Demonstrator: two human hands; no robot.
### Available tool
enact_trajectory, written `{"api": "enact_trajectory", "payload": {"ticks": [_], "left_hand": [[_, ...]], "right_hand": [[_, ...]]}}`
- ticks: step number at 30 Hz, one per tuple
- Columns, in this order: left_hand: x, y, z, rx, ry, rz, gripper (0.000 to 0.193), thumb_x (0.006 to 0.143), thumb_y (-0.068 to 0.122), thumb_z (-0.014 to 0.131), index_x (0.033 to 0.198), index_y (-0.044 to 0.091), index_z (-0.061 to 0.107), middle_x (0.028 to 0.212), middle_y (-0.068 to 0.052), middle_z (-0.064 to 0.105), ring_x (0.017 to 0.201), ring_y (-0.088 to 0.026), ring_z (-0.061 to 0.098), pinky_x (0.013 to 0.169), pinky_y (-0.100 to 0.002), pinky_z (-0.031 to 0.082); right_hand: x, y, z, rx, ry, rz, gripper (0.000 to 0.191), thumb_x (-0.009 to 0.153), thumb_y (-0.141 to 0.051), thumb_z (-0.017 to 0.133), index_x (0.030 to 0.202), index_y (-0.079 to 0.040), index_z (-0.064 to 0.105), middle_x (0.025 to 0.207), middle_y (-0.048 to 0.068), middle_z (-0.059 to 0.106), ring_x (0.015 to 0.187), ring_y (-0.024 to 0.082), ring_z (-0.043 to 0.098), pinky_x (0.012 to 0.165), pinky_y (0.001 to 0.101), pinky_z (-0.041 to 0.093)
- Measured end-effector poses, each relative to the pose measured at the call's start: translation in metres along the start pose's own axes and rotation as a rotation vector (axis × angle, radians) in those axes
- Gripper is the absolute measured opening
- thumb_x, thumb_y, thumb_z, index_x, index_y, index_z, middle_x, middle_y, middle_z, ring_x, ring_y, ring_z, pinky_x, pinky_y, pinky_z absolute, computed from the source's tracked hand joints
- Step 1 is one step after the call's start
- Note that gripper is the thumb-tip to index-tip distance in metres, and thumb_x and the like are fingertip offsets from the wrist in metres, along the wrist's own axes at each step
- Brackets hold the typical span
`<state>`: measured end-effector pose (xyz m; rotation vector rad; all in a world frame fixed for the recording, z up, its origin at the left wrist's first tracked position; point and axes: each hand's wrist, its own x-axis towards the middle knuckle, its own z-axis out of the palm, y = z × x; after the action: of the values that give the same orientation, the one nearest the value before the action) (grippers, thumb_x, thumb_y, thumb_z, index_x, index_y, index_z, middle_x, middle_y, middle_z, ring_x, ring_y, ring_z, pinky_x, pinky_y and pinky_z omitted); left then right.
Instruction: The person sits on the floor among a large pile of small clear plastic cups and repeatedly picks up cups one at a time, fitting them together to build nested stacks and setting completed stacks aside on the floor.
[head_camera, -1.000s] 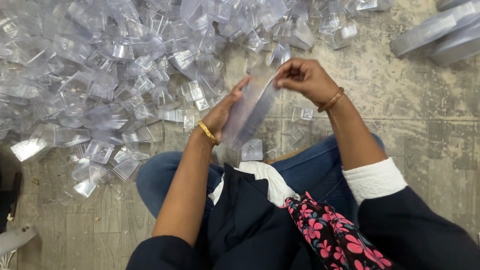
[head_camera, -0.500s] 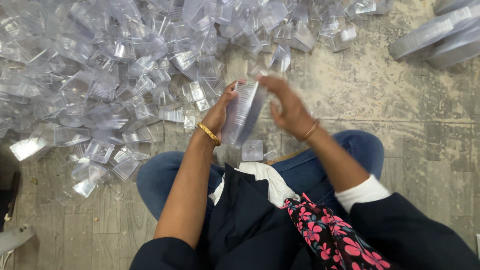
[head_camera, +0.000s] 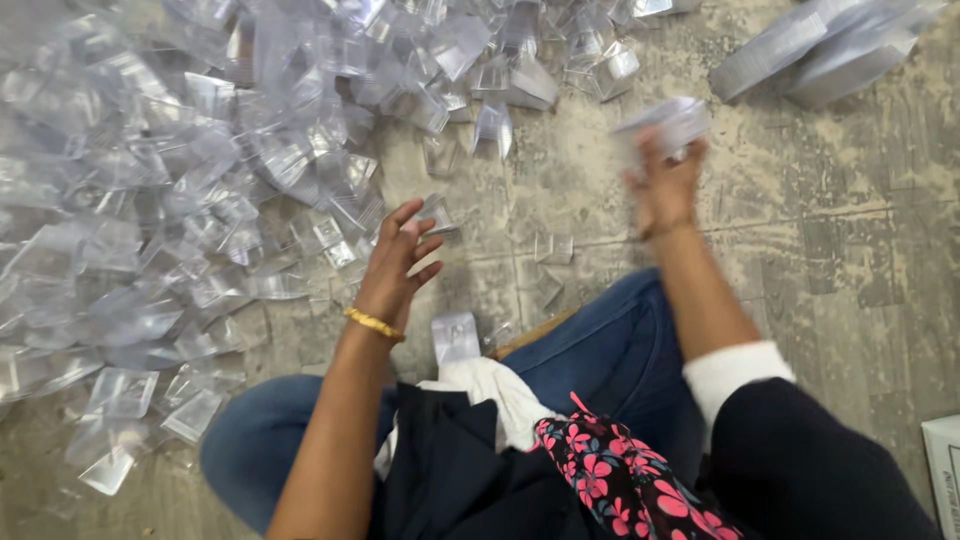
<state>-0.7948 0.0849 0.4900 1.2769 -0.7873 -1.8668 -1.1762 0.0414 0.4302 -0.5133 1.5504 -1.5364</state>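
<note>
So half a second ago both my hands were together on the stack of clear trays over my lap, and now my right hand (head_camera: 665, 185) has swung out toward the two long stacks (head_camera: 810, 55) top right, fingers clamped on that blurry stack (head_camera: 668, 122). My left hand (head_camera: 395, 262) hangs empty with fingers loosely spread, just beside the pile (head_camera: 180, 180) of loose trays, way too many to count. One gold bangle (head_camera: 374, 323) on each wrist.

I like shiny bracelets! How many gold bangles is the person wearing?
1 clear: a gold bangle on the left wrist. The right wrist is blurred, so another there may be hidden.
</note>
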Motion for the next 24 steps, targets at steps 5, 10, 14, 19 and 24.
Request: {"api": "enact_trajectory", "payload": {"ticks": [5,10,14,19,24], "left_hand": [[0.006,0.01,0.011,0.067,0.015,-0.016,0.05,0.099,0.036,0.056,0.144,0.017,0.052,0.139,-0.008,0.06,0.12,-0.02,0.06,0.098,-0.038,0.05],[0.018,0.018,0.014,0.129,0.062,-0.077,0.048,0.098,0.032,0.054,0.143,0.015,0.053,0.137,-0.006,0.062,0.12,-0.02,0.063,0.099,-0.037,0.051],[0.019,0.016,0.008,0.124,0.046,-0.105,0.047,0.098,0.031,0.054,0.141,0.013,0.054,0.135,-0.007,0.065,0.119,-0.021,0.064,0.098,-0.038,0.051],[0.019,0.01,0.004,0.252,0.033,-0.064,0.046,0.099,0.033,0.053,0.141,0.014,0.055,0.134,-0.009,0.065,0.119,-0.024,0.064,0.098,-0.038,0.052],[0.015,-0.012,-0.008,1.022,-0.289,-0.166,0.076,0.084,0.043,0.077,0.151,0.026,0.045,0.137,-0.014,0.055,0.127,-0.029,0.056,0.098,-0.042,0.052]], "right_hand": [[0.137,-0.001,-0.042,-0.133,0.37,0.046,0.079,0.08,-0.023,0.088,0.139,-0.018,0.035,0.127,0.004,0.062,0.094,0.02,0.064,0.063,0.0359,0.05],[0.222,-0.019,-0.046,-0.19,0.499,-0.201,0.091,0.075,-0.009,0.098,0.141,-0.013,0.035,0.127,0.008,0.066,0.084,0.018,0.073,0.05,0.0276,0.059],[0.26,-0.05,-0.052,-0.09,0.569,-0.108,0.076,0.079,-0.007,0.095,0.136,-0.009,0.044,0.123,0.009,0.073,0.074,0.016,0.075,0.043,0.0279,0.051],[0.261,-0.06,-0.072,0.019,0.49,0.002,0.059,0.088,0.005,0.074,0.135,-0.007,0.041,0.116,0.015,0.075,0.063,0.02,0.061,0.045,0.034,0.047],[0.188,-0.025,-0.074,-0.137,0.021,0.135,0.046,0.102,-0.003,0.057,0.143,-0.016,0.043,0.112,0.008,0.072,0.089,0.019,0.068,0.072,0.0388,0.057]]}}
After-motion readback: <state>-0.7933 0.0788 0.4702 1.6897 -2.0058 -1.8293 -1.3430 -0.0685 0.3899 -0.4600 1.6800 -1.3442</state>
